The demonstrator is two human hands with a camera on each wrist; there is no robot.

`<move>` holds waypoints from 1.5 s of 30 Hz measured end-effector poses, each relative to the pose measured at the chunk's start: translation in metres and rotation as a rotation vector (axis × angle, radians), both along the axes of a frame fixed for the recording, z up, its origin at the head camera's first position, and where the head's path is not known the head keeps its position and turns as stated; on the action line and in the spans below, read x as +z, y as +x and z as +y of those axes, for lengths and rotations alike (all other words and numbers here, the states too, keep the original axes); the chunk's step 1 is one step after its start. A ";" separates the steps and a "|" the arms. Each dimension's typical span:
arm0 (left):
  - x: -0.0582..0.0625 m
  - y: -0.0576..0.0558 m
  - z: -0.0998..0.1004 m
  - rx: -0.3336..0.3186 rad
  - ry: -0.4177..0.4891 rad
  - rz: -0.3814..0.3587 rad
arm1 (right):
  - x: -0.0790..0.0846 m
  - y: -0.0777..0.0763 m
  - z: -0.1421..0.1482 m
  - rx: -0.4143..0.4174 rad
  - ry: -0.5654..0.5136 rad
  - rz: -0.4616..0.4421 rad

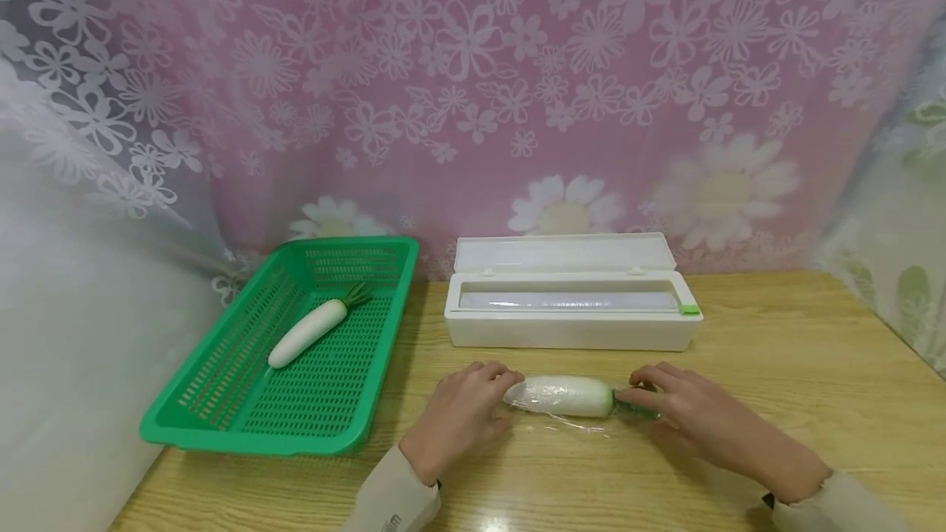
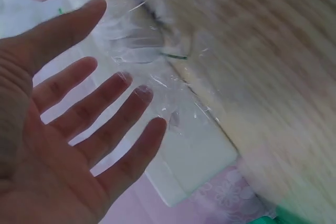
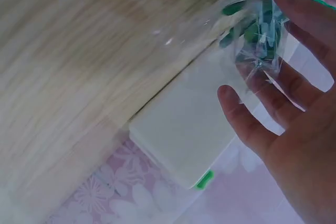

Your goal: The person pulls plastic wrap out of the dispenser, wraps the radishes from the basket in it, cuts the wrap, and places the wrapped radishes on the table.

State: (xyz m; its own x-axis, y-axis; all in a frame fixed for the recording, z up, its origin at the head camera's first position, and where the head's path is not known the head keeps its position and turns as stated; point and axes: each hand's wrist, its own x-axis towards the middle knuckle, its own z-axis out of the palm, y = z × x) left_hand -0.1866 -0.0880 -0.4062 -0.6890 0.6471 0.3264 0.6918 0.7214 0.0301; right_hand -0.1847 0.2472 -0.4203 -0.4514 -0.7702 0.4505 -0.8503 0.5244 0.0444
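A white radish (image 1: 569, 395) wrapped in clear cling film lies crosswise on the table, its green leaves (image 3: 261, 30) bundled under film at the right end. My left hand (image 1: 467, 407) is at its left tip; in the left wrist view the fingers are fairly straight, with fingertips against the loose film (image 2: 168, 85). My right hand (image 1: 695, 417) is at the leafy end. Its thumb and fingers lie loosely on either side of the wrapped leaves, touching the film without a visible tight grip.
Behind the radish stands a white cling film box (image 1: 572, 332), lid raised, with a film roll (image 1: 569, 301) inside and a green tab at its right end. To the left, a green basket (image 1: 251, 441) contains another radish (image 1: 310, 333). A flowered pink curtain (image 1: 473, 105) hangs behind.
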 end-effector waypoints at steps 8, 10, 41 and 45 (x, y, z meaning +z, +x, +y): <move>-0.011 -0.018 0.002 -0.010 -0.009 -0.007 | -0.001 -0.010 0.007 -0.042 0.037 -0.107; -0.013 -0.022 0.003 -0.014 -0.002 -0.010 | -0.001 -0.013 0.009 -0.055 0.020 -0.183; -0.001 -0.044 -0.012 -0.051 0.454 -0.731 | 0.008 -0.032 0.032 -0.026 -0.417 -1.182; -0.003 -0.042 -0.014 -0.067 0.529 -0.776 | 0.010 -0.028 0.029 -0.198 -0.482 -1.219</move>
